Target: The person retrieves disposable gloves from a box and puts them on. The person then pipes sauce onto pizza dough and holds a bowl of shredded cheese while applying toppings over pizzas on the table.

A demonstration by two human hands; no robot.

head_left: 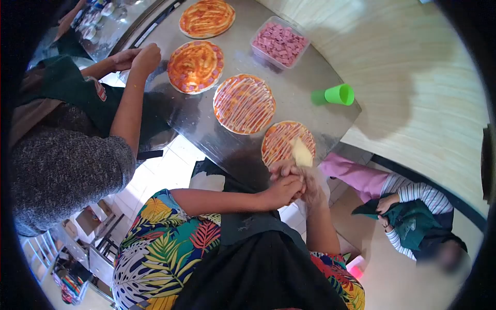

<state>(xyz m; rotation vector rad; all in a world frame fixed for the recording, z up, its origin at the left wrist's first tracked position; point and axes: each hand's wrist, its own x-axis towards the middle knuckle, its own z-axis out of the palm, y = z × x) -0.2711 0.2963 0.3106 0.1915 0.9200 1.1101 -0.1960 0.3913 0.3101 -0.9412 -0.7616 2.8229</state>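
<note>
My left hand (283, 193) is closed, its fingers pressed against my right hand; what they grip is hidden. Clear plastic, like a thin glove or bag, wraps around my right hand (312, 187), whose fingers are curled. Beyond those fingers juts a pale yellow, angular piece (302, 152); whether it is a cheese block or a filled bag I cannot tell. It overlaps the nearest pizza (276, 143), which bears red sauce and pale zigzag lines. Another drizzled pizza (244, 104) lies to its upper left.
Farther along the metal table (235, 54) are a pizza with pink cubes round its edge (195, 67) and a sauced pizza (206, 18). A tub of pink cubes (280, 42) and a green cup (339, 95) stand near the wall. One person (72, 155) stands left, another (413, 212) right.
</note>
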